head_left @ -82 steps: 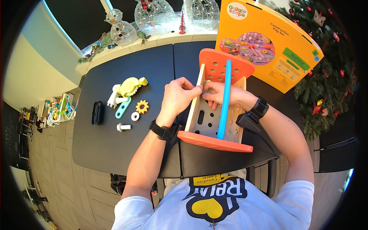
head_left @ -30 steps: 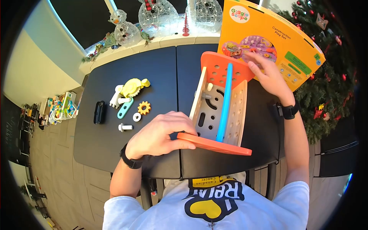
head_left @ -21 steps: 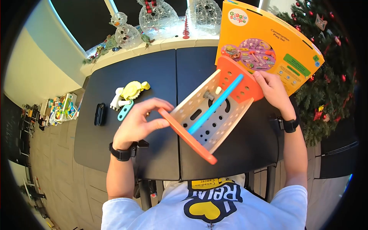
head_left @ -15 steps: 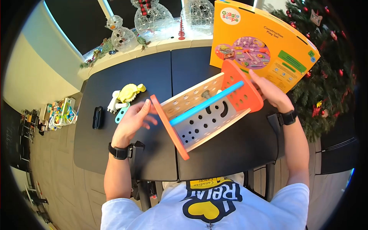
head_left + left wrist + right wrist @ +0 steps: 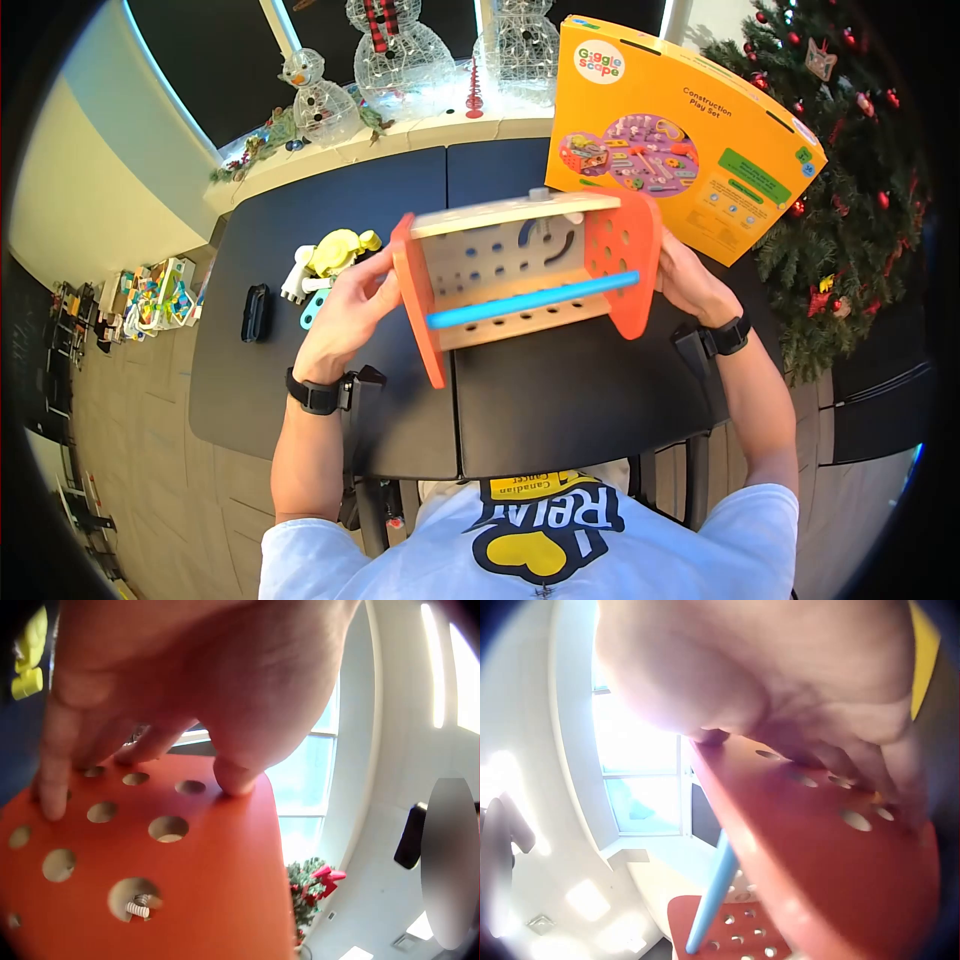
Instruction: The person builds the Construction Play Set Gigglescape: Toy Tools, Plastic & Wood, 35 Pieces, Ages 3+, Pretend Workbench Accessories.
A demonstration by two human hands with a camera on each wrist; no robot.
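A toy toolbox (image 5: 480,220) with pale wooden sides, a grey perforated base and a blue rod handle (image 5: 535,299) is tipped so its open top faces the person. My left hand (image 5: 345,312) holds the left orange end panel (image 5: 217,862), fingertips on its outer face and thumb close to its edge. At the other end, my right hand (image 5: 697,285) grips the right end panel (image 5: 630,255), thumb at its edge and fingers against the outside. A grey bolt (image 5: 540,194) pokes up from the upper wooden side. Near it inside shows a cream peg (image 5: 573,217).
Left on the black table (image 5: 580,400) lie a yellow toy piece (image 5: 338,252), a white piece (image 5: 297,275), a teal strip (image 5: 313,310) and a black case (image 5: 255,312). An orange box (image 5: 690,140) stands behind right, beside a decorated tree (image 5: 840,230).
Both hands have left the inside of the toolbox and moved to its end panels. The toolbox has been turned sideways and tipped, its opening now toward the person.
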